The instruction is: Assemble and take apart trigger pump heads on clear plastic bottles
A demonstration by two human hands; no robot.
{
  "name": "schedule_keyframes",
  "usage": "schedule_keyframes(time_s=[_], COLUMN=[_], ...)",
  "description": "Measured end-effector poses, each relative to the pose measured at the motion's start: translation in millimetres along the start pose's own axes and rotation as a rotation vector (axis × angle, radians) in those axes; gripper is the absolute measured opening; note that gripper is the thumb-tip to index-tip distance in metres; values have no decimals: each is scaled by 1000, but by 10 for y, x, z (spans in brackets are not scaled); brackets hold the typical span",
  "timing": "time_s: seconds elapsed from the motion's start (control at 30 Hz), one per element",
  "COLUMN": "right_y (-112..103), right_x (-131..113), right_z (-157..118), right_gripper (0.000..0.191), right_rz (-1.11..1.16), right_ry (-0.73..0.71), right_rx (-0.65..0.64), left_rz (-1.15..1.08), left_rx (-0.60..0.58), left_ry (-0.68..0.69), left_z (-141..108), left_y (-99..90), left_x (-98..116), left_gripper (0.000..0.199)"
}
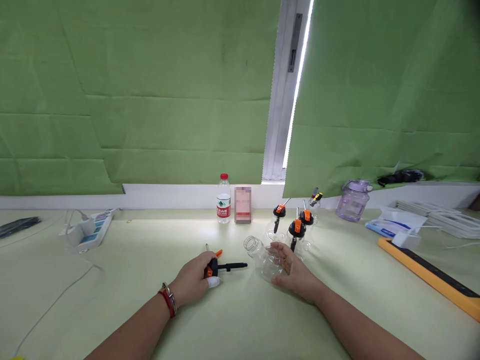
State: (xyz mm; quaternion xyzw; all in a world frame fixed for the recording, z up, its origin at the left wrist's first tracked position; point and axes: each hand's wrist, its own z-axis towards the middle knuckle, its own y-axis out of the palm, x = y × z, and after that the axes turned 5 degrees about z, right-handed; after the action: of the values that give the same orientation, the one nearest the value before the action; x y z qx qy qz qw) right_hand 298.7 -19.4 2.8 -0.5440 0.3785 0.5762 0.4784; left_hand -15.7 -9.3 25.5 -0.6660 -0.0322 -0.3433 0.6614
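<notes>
Low over the pale table, my left hand (195,277) is closed around a black-and-orange bottle top (212,268). A black stem (232,266) points right from that top, and a thin metal spout sticks up behind my fingers. My right hand (294,275) grips a clear glass bottle (267,262) by its body. The bottle tilts, with its uncapped mouth (252,244) facing up and left, close to the stem's tip but apart from it. Just behind my right hand stand several clear bottles fitted with similar black-and-orange tops (296,228).
A red-capped water bottle (224,200) and a pink upright phone-like panel (243,205) stand against the wall. At right are a purple jug (352,201), a yellow-and-black bar (431,272) and white packets. A power strip (95,231) with cables lies left.
</notes>
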Motion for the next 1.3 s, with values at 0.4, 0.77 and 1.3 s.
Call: schedule_keyframes(time_s=[0.4,0.77,1.3], right_y=[-5,-10,-1], right_x=[-7,-32,-11], right_z=[2,-8,11], right_gripper=[68,54,45], right_rz=[140,125,260], right_ry=[-34,-26,-13], right_rx=[-18,22,95], left_rz=[-5,-53,-125], left_rx=[35,35,114], left_ry=[11,6,-28], left_z=[22,54,37], left_y=[23,20,10], left_x=[-47,-69,-45], left_gripper=[21,22,26])
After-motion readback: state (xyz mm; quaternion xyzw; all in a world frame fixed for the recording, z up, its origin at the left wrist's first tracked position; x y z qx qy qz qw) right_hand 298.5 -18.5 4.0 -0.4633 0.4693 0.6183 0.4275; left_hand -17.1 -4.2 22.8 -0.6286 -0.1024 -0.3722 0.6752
